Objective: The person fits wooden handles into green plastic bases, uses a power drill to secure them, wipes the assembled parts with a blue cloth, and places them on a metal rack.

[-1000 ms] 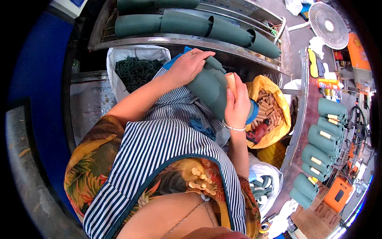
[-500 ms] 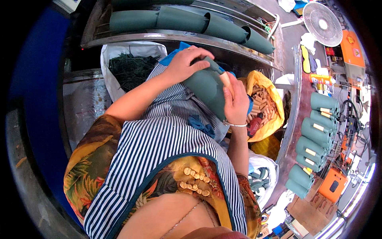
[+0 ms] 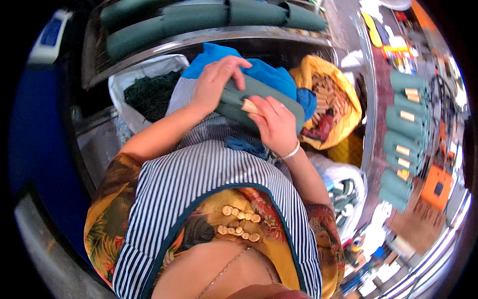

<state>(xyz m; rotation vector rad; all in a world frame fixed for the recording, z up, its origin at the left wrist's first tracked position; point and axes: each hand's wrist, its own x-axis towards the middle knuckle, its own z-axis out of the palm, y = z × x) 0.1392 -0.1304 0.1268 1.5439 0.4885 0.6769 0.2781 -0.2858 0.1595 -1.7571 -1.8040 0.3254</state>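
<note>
Both hands were clamped on the dark green rolled fabric cylinder held over the striped apron, left hand gripping its upper end, right hand pinching a small tan wooden peg against it; steady support looked advisable.

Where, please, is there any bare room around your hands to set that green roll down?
Little. The left hand and right hand both grip the green roll over the striped apron, whose lap below the wrists is the only bare patch. Ahead, the shelf carries green rolls; the white bag and yellow bag are filled; the right-hand bench holds a row of rolls.
</note>
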